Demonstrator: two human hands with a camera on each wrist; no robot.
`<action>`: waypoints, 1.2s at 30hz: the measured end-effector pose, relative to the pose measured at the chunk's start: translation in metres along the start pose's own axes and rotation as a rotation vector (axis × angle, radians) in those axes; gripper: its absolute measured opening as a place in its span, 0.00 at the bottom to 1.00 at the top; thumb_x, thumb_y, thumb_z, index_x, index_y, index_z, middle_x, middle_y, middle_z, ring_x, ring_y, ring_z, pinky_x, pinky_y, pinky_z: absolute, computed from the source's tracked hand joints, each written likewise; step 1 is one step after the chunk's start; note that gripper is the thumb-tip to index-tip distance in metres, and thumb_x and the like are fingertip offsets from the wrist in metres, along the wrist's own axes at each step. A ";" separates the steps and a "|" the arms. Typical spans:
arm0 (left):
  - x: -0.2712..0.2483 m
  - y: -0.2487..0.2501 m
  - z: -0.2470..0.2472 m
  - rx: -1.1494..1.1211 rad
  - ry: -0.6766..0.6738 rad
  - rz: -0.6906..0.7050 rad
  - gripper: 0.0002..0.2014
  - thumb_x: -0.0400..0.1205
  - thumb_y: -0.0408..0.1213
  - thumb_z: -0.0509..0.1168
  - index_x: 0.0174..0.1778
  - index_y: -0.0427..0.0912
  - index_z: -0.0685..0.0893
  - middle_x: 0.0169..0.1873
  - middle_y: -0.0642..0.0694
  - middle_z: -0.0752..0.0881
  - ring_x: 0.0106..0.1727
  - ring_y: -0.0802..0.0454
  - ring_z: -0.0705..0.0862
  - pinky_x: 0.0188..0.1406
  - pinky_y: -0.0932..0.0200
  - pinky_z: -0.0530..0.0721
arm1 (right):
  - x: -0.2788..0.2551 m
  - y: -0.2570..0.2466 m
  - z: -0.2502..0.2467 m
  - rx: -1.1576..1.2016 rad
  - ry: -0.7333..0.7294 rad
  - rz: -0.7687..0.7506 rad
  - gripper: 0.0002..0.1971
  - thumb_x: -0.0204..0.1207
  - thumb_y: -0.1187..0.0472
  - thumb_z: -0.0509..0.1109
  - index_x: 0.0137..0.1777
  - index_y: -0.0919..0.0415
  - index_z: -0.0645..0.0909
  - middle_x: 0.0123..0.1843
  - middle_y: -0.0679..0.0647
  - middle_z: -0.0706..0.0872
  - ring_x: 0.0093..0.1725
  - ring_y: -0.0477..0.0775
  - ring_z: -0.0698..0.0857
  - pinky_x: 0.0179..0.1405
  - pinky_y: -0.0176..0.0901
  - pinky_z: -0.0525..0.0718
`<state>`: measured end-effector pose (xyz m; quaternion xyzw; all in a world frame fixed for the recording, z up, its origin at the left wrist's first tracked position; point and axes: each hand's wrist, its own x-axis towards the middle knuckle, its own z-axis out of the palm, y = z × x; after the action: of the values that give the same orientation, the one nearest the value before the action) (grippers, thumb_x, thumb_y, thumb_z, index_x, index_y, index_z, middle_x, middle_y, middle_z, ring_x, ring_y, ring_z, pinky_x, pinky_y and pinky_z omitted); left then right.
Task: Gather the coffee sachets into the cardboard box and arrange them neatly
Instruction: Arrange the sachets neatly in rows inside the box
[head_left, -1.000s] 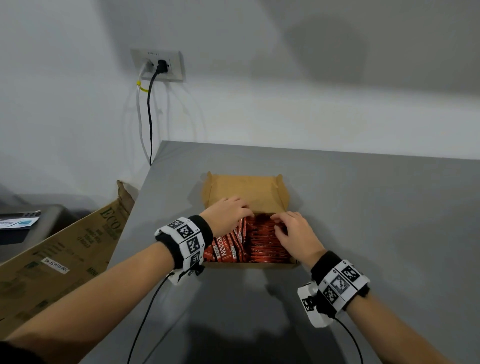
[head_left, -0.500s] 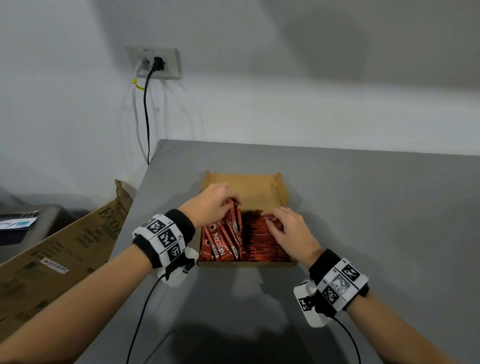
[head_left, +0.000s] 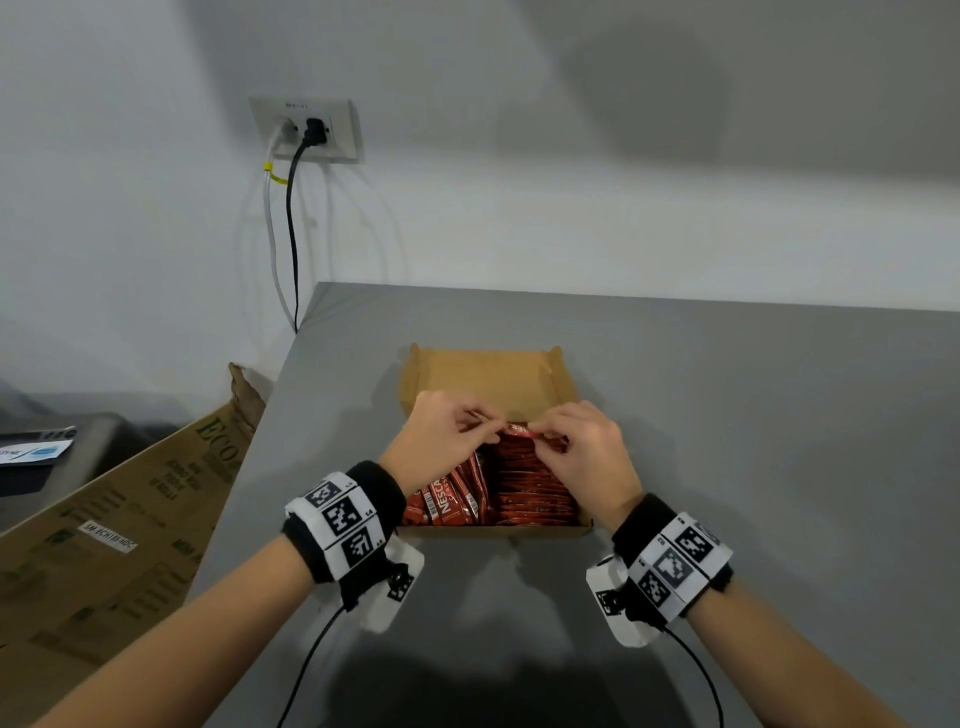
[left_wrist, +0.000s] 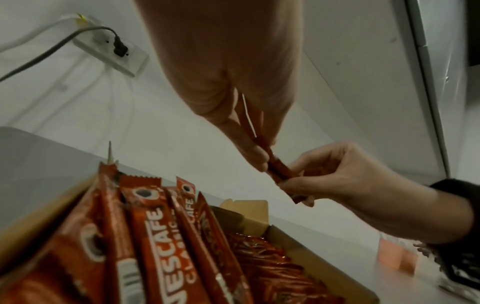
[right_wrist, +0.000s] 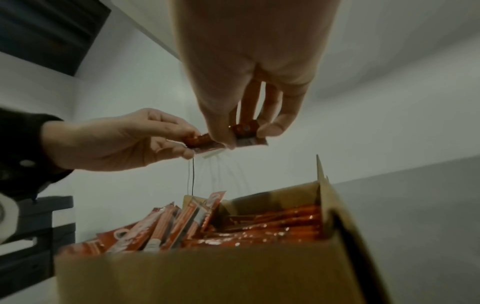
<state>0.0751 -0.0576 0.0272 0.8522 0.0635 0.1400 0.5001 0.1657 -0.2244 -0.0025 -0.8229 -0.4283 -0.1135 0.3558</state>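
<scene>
Both hands pinch one sachet (head_left: 519, 430) by its ends just above the box (head_left: 488, 379) at frame centre: the left hand (head_left: 441, 434) grips the left end between thumb and fingertips, the right hand (head_left: 587, 447) the right end. The sachet hangs level, clear of the packed ones. Below it, on the right side of the box, a row (head_left: 535, 488) lies flat and stacked; on the left a bunch (head_left: 447, 499) leans at mixed angles. To do this step well, I judge the sachet should stay taut and level, go down parallel to the flat row at its far end, and be let go only once it seats flush; the leaning bunch then wants squaring
</scene>
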 end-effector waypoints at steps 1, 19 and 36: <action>-0.001 -0.001 0.002 -0.013 0.009 0.003 0.03 0.76 0.30 0.71 0.43 0.38 0.89 0.41 0.45 0.90 0.41 0.61 0.89 0.48 0.66 0.86 | -0.002 0.000 0.000 0.007 0.014 0.003 0.07 0.64 0.70 0.78 0.40 0.60 0.89 0.40 0.49 0.88 0.43 0.50 0.83 0.45 0.34 0.80; -0.014 -0.015 0.005 0.089 0.135 0.180 0.11 0.77 0.30 0.68 0.55 0.43 0.84 0.50 0.59 0.79 0.46 0.60 0.83 0.50 0.68 0.84 | -0.008 0.001 -0.011 0.346 -0.165 0.191 0.23 0.75 0.67 0.71 0.68 0.50 0.74 0.45 0.43 0.84 0.49 0.46 0.85 0.57 0.41 0.84; -0.006 0.003 0.031 0.038 0.145 0.139 0.06 0.80 0.36 0.66 0.41 0.44 0.75 0.36 0.55 0.82 0.37 0.60 0.83 0.38 0.67 0.81 | -0.005 -0.022 0.000 0.691 0.019 0.276 0.05 0.76 0.67 0.69 0.46 0.56 0.81 0.42 0.51 0.88 0.43 0.46 0.87 0.46 0.36 0.84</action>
<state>0.0791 -0.0867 0.0144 0.8516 0.0431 0.2343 0.4669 0.1452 -0.2193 0.0062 -0.7033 -0.3229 0.0794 0.6283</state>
